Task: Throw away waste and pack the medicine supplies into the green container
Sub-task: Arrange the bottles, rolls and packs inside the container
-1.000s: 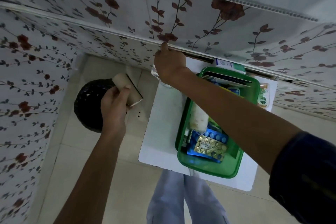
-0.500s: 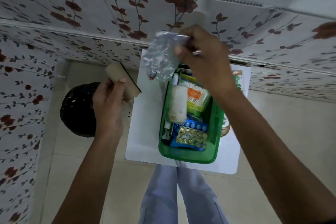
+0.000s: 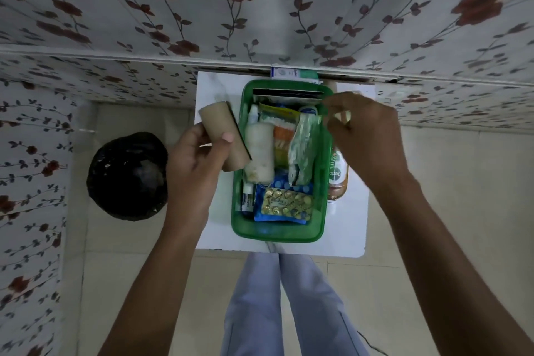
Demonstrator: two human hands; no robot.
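Note:
The green container (image 3: 276,235) stands on a small white table (image 3: 215,89), filled with a white gauze roll (image 3: 259,153), gold and blue blister packs (image 3: 286,204), a small tube (image 3: 248,202) and packets. A clear plastic bag (image 3: 303,150) lies inside along its right side. My left hand (image 3: 192,162) grips a brown cardboard tube (image 3: 224,139) over the container's left rim. My right hand (image 3: 368,139) hovers over the right rim with fingers spread, just apart from the bag.
A black-lined waste bin (image 3: 127,176) sits on the floor left of the table. A Dettol bottle (image 3: 337,179) lies beside the container's right wall. A white and green box (image 3: 291,74) stands at the table's back edge against the flowered wall. My legs are below the table.
My right hand lifted the clear plastic bag from the table's back corner, carried it over the container and let it go inside. My left hand brought the cardboard tube from over the bin toward the container.

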